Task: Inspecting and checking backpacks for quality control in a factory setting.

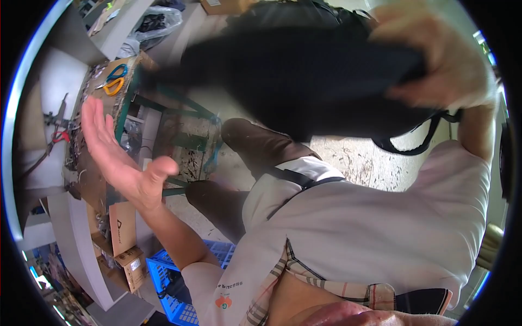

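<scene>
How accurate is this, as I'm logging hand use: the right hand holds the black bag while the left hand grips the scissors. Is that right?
Not quite: the head view shows the left hand open and holding nothing; the scissors lie on the bench. The right hand does hold the black bag.

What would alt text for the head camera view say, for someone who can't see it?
A person's right hand grips what looks like a large black bag, blurred, while the open left hand holds nothing. Scissors with teal and orange handles lie on a brown worktop; a blue crate shows near the bottom edge.
</scene>
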Motion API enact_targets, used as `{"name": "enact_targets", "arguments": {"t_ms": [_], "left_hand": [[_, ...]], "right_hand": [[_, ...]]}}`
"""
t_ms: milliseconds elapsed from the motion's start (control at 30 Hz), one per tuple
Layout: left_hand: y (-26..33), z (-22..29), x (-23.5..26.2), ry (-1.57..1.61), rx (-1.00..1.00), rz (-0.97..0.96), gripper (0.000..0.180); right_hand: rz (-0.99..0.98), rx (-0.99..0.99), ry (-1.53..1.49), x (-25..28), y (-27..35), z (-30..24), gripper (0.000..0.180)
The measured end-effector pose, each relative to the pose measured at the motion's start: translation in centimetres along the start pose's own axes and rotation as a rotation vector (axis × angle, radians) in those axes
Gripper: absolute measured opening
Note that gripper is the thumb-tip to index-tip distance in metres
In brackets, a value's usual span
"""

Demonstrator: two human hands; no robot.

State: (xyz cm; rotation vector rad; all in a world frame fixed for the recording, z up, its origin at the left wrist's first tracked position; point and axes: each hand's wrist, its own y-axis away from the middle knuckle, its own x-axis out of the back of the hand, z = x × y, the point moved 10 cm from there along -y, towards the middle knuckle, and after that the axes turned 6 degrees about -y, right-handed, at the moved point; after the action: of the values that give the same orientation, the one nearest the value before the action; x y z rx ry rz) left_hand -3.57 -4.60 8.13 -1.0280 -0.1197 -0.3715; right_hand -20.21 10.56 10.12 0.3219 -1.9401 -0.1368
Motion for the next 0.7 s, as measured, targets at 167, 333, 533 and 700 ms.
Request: {"name": "enact_targets", "arguments": {"t_ms": [167, 333, 533, 700], "left_hand": [[6.4, 0.0, -1.6, 0.115, 0.346, -0.757, 0.125], [12.6, -0.1, 5.3, 0.566, 0.999, -0.278, 0.09], [13.6, -2.3, 15.0, -0.669, 0.805, -0.34, 0.034], [10.7, -3.9, 19.8, -0.619, 0.797, -0.272, 0.018]], "right_hand": [[-0.046, 0.574, 0.098, -2.7, -4.4, -10.4, 0.012], [-0.02, 0.719, 0.261, -5.4, -12.5, -15.5, 0.009], [0.208, 0.854, 0.202, -7.0, -18.9, -20.8, 0.011], [0.625, 1.152, -0.264, -1.3, -17.7, -20.4, 0.055]]}}
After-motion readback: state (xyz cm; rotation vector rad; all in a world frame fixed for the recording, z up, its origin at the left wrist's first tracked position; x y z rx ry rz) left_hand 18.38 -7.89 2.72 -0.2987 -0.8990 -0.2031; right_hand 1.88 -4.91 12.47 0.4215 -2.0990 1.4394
